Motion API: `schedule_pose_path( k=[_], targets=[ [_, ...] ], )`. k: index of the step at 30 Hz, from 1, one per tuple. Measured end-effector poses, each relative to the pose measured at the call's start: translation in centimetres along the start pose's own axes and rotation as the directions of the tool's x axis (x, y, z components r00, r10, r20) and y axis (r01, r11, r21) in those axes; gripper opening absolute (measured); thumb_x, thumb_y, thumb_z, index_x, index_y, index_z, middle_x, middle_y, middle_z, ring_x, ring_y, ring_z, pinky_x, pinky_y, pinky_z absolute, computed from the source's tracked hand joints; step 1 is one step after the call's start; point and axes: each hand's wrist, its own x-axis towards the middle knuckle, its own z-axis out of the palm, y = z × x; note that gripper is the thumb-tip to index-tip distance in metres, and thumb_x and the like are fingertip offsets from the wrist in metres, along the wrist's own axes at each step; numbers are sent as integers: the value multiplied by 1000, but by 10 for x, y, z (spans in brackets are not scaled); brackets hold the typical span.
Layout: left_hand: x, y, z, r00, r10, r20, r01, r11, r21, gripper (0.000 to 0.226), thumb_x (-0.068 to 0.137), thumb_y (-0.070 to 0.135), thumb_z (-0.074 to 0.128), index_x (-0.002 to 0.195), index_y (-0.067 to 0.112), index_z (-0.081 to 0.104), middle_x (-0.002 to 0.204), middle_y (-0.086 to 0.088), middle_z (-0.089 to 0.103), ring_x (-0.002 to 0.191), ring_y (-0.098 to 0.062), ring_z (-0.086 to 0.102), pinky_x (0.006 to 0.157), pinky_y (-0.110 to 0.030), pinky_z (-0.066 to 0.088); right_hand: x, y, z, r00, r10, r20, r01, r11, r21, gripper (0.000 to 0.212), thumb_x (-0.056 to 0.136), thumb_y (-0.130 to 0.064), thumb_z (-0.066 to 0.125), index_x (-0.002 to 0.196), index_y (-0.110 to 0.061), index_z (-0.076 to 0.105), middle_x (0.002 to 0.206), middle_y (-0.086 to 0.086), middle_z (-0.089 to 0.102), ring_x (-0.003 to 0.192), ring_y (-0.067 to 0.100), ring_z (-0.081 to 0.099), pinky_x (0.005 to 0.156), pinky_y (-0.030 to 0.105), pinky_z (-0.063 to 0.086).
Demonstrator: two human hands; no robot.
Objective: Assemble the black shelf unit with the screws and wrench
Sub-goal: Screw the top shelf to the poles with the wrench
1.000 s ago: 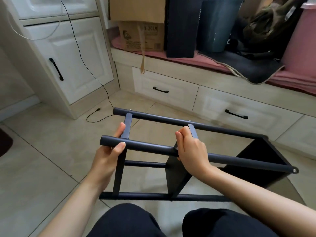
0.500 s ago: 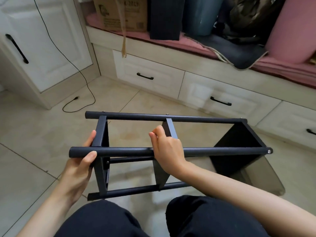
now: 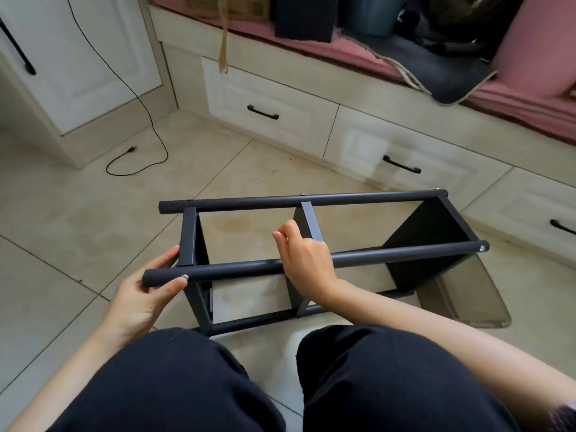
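Observation:
The black shelf unit (image 3: 367, 199) lies on its side on the tiled floor in front of my knees, its round poles running left to right. My left hand (image 3: 149, 294) grips the left end of the near pole from below, thumb over the top. My right hand (image 3: 304, 255) lies over the near pole at its middle, with the fingers curled on the edge of the middle shelf panel (image 3: 310, 221). A small screw head (image 3: 483, 247) shows in the near pole's right end. No wrench or loose screws are in view.
White drawers with black handles (image 3: 263, 112) run along the far side under a pink cushioned bench (image 3: 358, 62) loaded with boxes and bags. A black cable (image 3: 137, 165) trails across the floor at left. A clear plastic sheet (image 3: 477, 297) lies under the unit's right end.
The shelf unit has swung level and come lower and closer to my lap. Both hands have kept their grips. The view has tilted down, showing more of my legs.

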Motion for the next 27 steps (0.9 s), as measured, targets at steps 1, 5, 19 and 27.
schedule_pose_path(
  k=[1, 5, 19, 27],
  targets=[
    [-1, 0, 0, 1000, 5, -14, -4, 997, 73, 64, 61, 43, 90, 122, 46, 69, 128, 10, 69, 119, -6, 64, 107, -30, 46, -1, 2, 1, 1000, 9, 24, -9, 1000, -1, 32, 106, -32, 37, 106, -5, 54, 59, 9, 61, 51, 39, 55, 53, 42, 45],
    [0, 1, 3, 999, 16, -50, -8, 985, 171, 56, 67, 34, 83, 118, 52, 69, 123, 18, 70, 121, -6, 62, 101, -25, 46, -1, 4, 2, 997, 48, 60, -49, 999, 9, 33, 106, -33, 35, 107, -4, 51, 62, 12, 62, 57, 44, 56, 57, 45, 45],
    [42, 75, -9, 963, -98, 251, -187, 425, 886, 140, 60, 51, 92, 161, 29, -3, 164, 21, -10, 152, -3, -10, 123, -31, 6, 0, 9, -7, 982, -10, 187, 11, 1000, -3, 26, 105, -34, 35, 94, -14, 46, 60, 0, 54, 52, 29, 49, 55, 39, 39],
    [80, 96, 0, 871, -425, 248, -252, 48, 967, 159, 44, 79, 82, 134, 53, -46, 151, 5, -47, 141, -19, -42, 121, -49, -18, 2, 11, -7, 950, -38, 310, 73, 992, -101, 32, 103, -42, 27, 91, -17, 45, 61, -4, 54, 56, 27, 56, 60, 43, 49]
  ],
)
